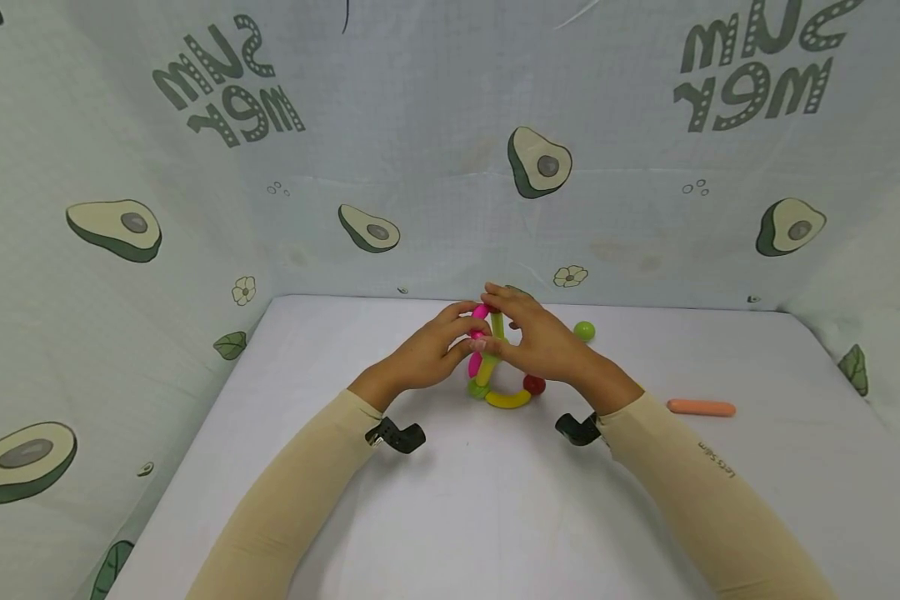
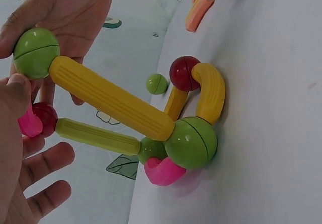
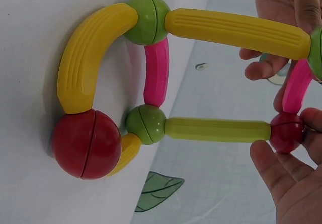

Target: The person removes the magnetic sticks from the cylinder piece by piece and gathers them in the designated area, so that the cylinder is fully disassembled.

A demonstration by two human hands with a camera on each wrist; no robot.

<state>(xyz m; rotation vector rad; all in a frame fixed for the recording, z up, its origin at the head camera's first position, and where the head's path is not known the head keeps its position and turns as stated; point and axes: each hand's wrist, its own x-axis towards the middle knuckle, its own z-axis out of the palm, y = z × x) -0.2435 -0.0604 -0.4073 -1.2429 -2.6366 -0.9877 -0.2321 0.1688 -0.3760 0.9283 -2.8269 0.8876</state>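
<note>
Both hands are on the upper end of a ball-and-stick building toy. Its base has two green balls (image 2: pixel 191 142), a red ball (image 3: pixel 86 144), curved yellow sticks (image 3: pixel 83 58) and a curved pink stick (image 3: pixel 157 73). A yellow upright (image 2: pixel 113 98) and a lime upright (image 3: pixel 216 130) rise from the base. On top, a pink stick (image 3: pixel 298 85) joins a green ball (image 2: pixel 37 53) to a red ball (image 3: pixel 287 132). My left hand (image 1: pixel 438 346) pinches the top pink stick. My right hand (image 1: pixel 543 337) grips the top balls, thumb at the green one, fingers round the red one.
Behind my right hand lies a loose green ball (image 1: pixel 585 331). An orange stick (image 1: pixel 701 407) rests farther right on the white table (image 1: pixel 465 517). A printed cloth (image 1: pixel 435 150) hangs along the back edge and both sides.
</note>
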